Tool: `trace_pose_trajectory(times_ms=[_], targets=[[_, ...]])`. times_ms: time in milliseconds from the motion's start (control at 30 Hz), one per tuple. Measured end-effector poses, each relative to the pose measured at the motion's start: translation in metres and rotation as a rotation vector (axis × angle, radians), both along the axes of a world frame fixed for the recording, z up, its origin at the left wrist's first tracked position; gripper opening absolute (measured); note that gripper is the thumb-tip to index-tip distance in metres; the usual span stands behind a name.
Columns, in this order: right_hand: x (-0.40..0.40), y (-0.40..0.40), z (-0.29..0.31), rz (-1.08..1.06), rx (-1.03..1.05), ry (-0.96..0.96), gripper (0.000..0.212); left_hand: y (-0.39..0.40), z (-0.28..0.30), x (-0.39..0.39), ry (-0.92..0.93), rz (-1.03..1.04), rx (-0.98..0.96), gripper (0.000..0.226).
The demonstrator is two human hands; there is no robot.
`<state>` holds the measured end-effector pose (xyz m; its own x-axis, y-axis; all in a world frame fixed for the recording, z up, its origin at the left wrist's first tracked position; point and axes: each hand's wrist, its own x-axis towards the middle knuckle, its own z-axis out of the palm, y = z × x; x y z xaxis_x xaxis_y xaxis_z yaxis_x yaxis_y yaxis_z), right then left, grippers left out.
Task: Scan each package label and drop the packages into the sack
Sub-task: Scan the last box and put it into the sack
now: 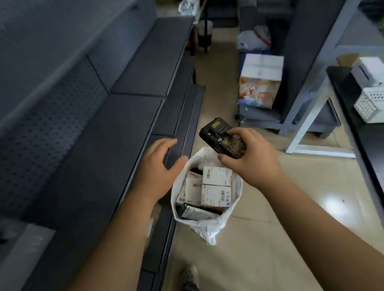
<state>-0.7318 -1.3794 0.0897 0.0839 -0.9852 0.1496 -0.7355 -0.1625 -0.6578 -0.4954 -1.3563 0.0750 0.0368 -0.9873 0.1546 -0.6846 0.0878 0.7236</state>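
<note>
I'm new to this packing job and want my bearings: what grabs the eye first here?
First, the white sack standing open on the floor at centre, filled with labelled packages. Just above it the right hand grips a black handheld scanner, while the left hand hovers open beside the sack's rim. Dark shelves run along the left.

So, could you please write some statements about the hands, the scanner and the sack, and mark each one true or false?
1. The right hand holds the black scanner. True.
2. The left hand holds a package. False: it is open and holds nothing.
3. The white sack has labelled packages inside. True.
4. The sack stands on the dark shelf. False: it stands on the floor beside the shelf.
</note>
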Motion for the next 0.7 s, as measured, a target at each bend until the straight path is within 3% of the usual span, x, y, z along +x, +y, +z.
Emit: trace_pose_trajectory(times_ms=[367,700], targets=[[0.023,0.117,0.056,0.493,-0.095,-0.190,0.056,0.241,0.084,-0.024,-0.122,0.487,-0.090,0.044],[0.122,0.333,0.117,1.038,-0.152,-0.335,0.054,0.528,0.134,-0.009,-0.189,0.976,-0.231,0.046]])
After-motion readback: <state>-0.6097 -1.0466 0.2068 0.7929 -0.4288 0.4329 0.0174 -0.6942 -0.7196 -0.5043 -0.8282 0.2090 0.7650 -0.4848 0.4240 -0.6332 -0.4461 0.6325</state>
